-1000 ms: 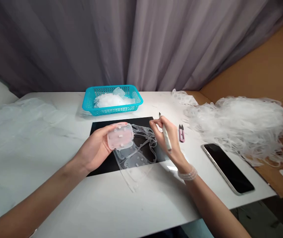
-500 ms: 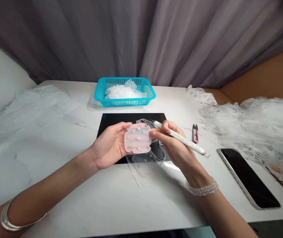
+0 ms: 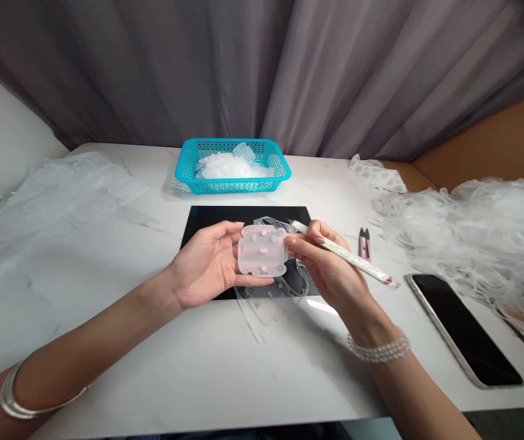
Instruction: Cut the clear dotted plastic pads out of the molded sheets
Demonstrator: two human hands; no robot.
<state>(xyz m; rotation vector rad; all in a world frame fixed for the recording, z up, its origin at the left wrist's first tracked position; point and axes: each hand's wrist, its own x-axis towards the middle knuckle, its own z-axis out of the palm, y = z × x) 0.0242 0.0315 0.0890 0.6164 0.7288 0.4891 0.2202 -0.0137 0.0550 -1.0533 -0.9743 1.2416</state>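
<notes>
A translucent, rounded-square moulded piece (image 3: 263,260) with small raised studs is held up in front of me. My left hand (image 3: 206,260) cups it from the left, the fingers behind and under it and the thumb near its top left corner. My right hand (image 3: 330,256) pinches the piece's right edge. It also grips a pen-shaped craft knife (image 3: 353,258) with a pale marbled handle, whose dark tip points up and left. Below lies a clear trimmed frame sheet (image 3: 262,315), partly over the black mat (image 3: 216,217) and partly hidden by my hands.
A blue basket (image 3: 234,186) with pale pieces stands at the back. Pink-handled snips (image 3: 364,245) and a phone (image 3: 466,330) lie at right, beside a heap of clear offcuts (image 3: 463,238). More translucent sheets (image 3: 64,195) spread at left.
The moulded piece has shifted slightly right and up, out of my left palm toward the fingertips. My right hand has moved slightly right with the knife.
</notes>
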